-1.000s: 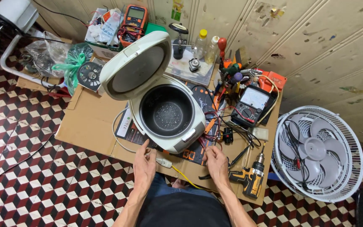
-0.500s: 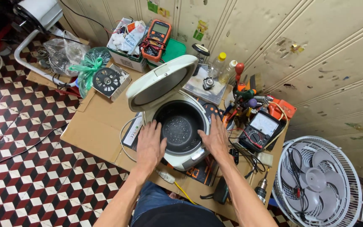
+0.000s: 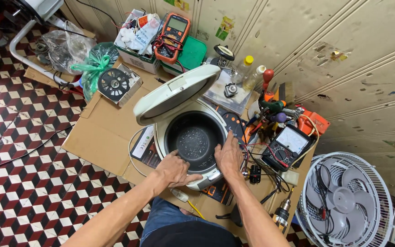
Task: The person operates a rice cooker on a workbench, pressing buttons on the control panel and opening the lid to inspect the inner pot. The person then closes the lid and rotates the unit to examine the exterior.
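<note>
Head view: white rice cooker [image 3: 193, 146] lid already up, dark inner pot seated; left hand [image 3: 173, 168] at seven o'clock, right hand [image 3: 228, 154] at four, fingers spread flat on rim.

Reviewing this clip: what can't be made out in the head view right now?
- Front of the rice cooker: covered by the left hand and right hand.
- Whether the fingers grip the pot rim or only rest on it: too small.
- Drill: partly behind the right forearm.
- White fan: cut off by the bottom edge.
</note>
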